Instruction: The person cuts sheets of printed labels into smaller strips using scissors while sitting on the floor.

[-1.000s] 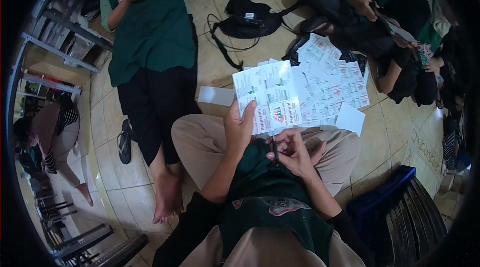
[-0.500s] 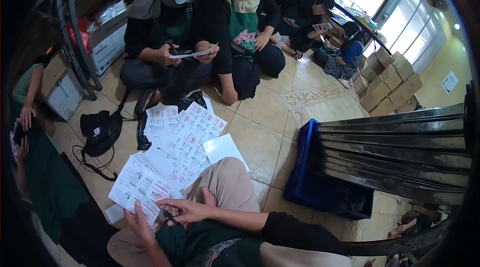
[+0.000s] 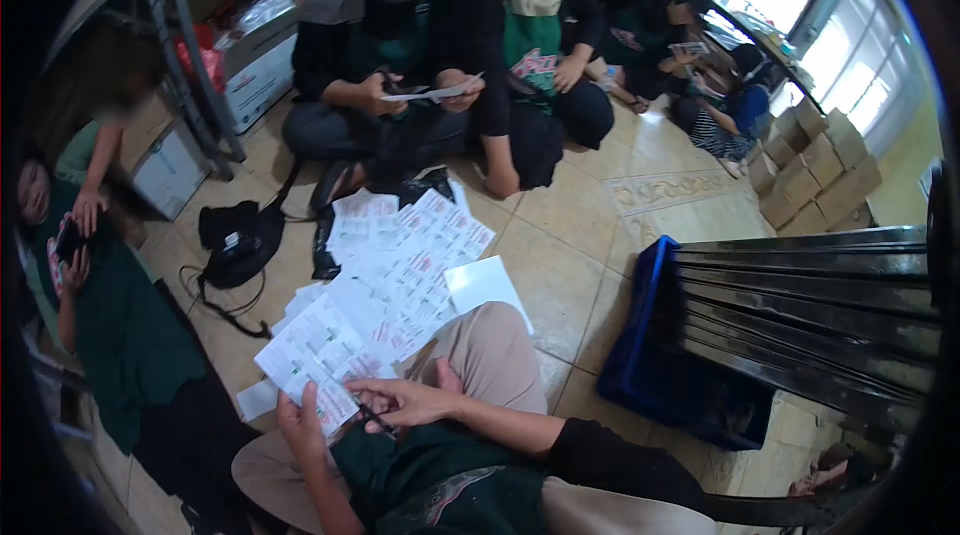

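Observation:
My left hand [image 3: 303, 422] grips the lower left edge of a printed sheet [image 3: 318, 347], thumb on top. At the sheet's lower right edge, my right hand [image 3: 400, 403] is closed on dark-handled scissors [image 3: 375, 419]; their blades are hard to make out. The held sheet is tilted above my lap. Just beyond it, many printed sheets [image 3: 410, 265] lie overlapping on the floor, with a blank white sheet [image 3: 490, 293] at their right.
Two seated people face me, one holding a paper [image 3: 435, 93]. Another person lies at the left. A black bag [image 3: 235, 243] is on the tiles. At the right stand a blue crate [image 3: 632, 335] and metal racks [image 3: 810, 285]. Cardboard boxes [image 3: 815, 170] are stacked behind.
Over the last second, the view has swung toward the right, bringing the seated people, crate and boxes into fuller view. Both hands still hold the sheet and scissors.

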The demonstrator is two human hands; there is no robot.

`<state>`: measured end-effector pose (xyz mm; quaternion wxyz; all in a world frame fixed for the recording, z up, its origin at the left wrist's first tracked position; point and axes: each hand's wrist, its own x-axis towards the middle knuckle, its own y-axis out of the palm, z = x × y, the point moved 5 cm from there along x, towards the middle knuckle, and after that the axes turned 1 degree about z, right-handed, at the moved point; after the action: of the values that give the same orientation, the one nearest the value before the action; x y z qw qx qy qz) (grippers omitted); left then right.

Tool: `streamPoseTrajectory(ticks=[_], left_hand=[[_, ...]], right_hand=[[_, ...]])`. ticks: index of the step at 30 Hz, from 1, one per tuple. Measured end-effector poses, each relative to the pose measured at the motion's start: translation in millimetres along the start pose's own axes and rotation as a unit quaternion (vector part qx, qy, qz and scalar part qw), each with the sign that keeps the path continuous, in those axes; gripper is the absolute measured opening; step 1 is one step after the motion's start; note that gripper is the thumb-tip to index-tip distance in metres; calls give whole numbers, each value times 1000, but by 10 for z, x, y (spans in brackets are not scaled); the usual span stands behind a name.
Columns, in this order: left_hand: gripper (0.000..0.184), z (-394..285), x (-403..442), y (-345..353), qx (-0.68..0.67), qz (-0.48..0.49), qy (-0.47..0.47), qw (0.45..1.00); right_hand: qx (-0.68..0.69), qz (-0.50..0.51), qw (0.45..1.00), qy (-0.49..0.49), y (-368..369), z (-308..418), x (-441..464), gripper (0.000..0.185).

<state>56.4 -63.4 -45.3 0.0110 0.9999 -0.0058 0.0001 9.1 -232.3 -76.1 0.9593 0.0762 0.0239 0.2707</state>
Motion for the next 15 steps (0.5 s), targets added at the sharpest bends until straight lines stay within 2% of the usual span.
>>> streamPoseTrajectory(ticks=[5, 7, 9, 10, 12, 15], left_hand=[[20, -49, -47, -19, 23, -22, -21, 999], [19, -55, -66, 28, -34, -8, -49, 998], [19, -79, -70, 62, -55, 13, -38, 998], [19, -114, -79, 56, -48, -8, -43, 998], [20, -223, -97, 141, -84, 35, -23, 996], [22, -222, -99, 139, -85, 40, -28, 995]], right_hand=[[114, 16, 990, 79, 38, 170, -64, 56], [92, -20, 995, 35, 12, 190, -79, 55], [135, 10, 990, 48, 31, 64, -66, 56], [144, 29, 988, 55, 47, 36, -66, 56], [79, 0, 996, 28, -1, 36, -72, 55], [97, -3, 995, 37, 23, 103, -68, 55]])
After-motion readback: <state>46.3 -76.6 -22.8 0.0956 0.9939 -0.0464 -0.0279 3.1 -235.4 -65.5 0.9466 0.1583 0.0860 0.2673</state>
